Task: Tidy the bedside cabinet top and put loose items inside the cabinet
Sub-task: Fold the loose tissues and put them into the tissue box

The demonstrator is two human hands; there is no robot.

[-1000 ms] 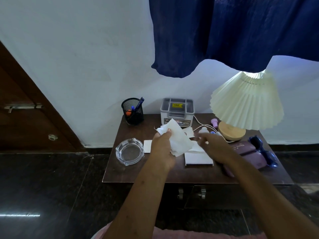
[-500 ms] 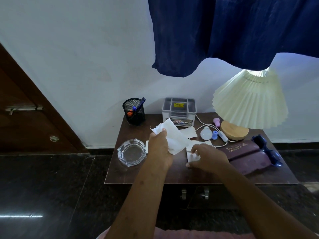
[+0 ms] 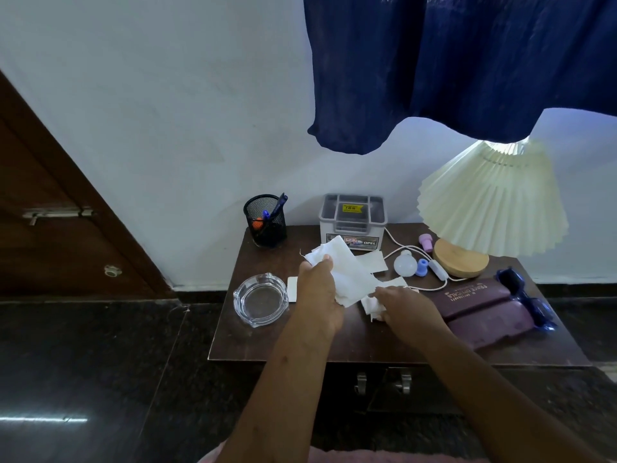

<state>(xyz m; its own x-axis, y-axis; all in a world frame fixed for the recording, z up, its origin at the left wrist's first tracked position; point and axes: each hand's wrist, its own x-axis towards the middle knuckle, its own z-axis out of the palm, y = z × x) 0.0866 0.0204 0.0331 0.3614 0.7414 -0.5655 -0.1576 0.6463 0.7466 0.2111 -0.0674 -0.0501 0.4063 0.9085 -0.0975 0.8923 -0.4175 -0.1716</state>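
On the dark wooden cabinet top [image 3: 277, 342] lie loose white paper pieces. My left hand [image 3: 319, 292] grips a bunch of white papers [image 3: 347, 272] held just above the middle of the top. My right hand [image 3: 407, 309] pinches a crumpled white paper [image 3: 374, 305] lying on the top, right beside the bunch. Another white sheet [image 3: 374, 260] lies behind the hands, and a small white card [image 3: 292, 289] pokes out left of my left wrist. Two metal door handles [image 3: 382, 382] show on the cabinet front below.
A glass ashtray [image 3: 260, 300] sits front left. A black mesh pen holder [image 3: 265, 220] and a grey plastic box [image 3: 352, 222] stand at the back. A lamp [image 3: 490, 202], its white cord, a bulb [image 3: 405, 266], a maroon case [image 3: 480, 305] and blue sunglasses [image 3: 524, 295] fill the right side.
My right hand came down from above the papers to the top and closed its fingers on a white paper, crumpling it. My left hand kept holding its bunch, nearly still.
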